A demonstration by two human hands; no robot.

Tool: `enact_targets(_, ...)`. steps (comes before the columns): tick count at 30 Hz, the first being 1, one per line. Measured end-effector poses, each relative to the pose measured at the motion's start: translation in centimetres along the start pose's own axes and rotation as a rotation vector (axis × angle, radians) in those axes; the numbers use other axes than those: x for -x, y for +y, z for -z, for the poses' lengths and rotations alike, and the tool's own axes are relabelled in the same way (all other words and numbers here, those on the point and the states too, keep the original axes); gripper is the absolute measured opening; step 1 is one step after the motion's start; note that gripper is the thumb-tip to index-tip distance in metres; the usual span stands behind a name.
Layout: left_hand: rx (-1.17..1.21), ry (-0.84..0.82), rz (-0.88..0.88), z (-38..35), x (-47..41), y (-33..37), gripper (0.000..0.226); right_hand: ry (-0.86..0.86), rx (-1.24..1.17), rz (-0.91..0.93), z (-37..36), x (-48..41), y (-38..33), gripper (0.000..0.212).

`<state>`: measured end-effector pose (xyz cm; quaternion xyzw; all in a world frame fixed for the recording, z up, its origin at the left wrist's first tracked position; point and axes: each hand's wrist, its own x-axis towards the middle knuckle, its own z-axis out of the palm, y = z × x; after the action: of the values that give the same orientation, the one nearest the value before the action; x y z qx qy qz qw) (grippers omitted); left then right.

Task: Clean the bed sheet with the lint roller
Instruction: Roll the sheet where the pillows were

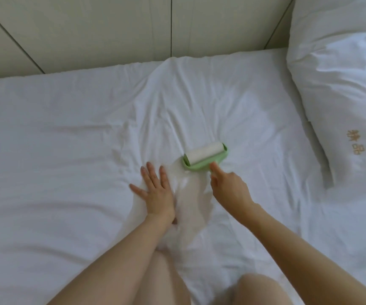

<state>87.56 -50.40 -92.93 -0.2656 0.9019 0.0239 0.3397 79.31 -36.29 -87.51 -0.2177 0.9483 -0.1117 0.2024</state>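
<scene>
The white bed sheet (67, 139) is wrinkled, with creases fanning out from its middle. On it lies the lint roller (204, 156), a white sticky roll in a pale green frame, set slightly askew. My right hand (230, 188) grips the roller from the near side, its index finger stretched onto the green frame; the handle is hidden under the hand. My left hand (155, 192) presses flat on the sheet just left of the roller, fingers spread and straight.
A large white pillow (342, 84) with gold embroidered characters lies at the right. Beige wall panels (111, 29) run along the bed's far edge. My knees (265, 289) rest on the sheet at the bottom.
</scene>
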Motion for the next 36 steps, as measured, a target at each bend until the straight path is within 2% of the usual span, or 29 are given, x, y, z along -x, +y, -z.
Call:
enact_targets(8, -0.041, 0.003, 0.029, 0.5, 0.4, 0.1, 0.158, -0.036, 0.003, -0.032, -1.6, 9.8, 4.6, 0.042)
enact_targets(15, -0.059, 0.045, 0.046, 0.5, 0.7, 0.2, 0.155, -0.207, -0.033, -0.146, -1.0, 16.7, 8.2, 0.043)
enact_targets(20, -0.054, 0.038, 0.058, 0.4, 0.5, 0.3, 0.155, -0.155, 0.009, 0.009, -0.3, 13.2, 6.6, 0.030)
enact_targets(23, -0.041, 0.022, 0.053, 0.3, 0.5, 0.2, 0.156, -0.106, 0.071, 0.036, 0.3, 8.9, 4.7, 0.034)
enact_targets(28, -0.014, -0.005, 0.062, 0.6, 0.2, 0.2, 0.160, -0.056, -0.034, 0.094, 1.1, 3.2, 2.0, 0.029)
enact_targets(32, -0.012, -0.023, 0.076, 0.8, 0.2, 0.5, 0.159, -0.045, -0.130, 0.102, 0.7, 4.3, 3.2, 0.035)
enact_targets(36, -0.024, -0.020, 0.080, 0.9, 0.3, 0.6, 0.158, -0.093, -0.103, 0.108, 0.8, 9.3, 7.0, 0.038)
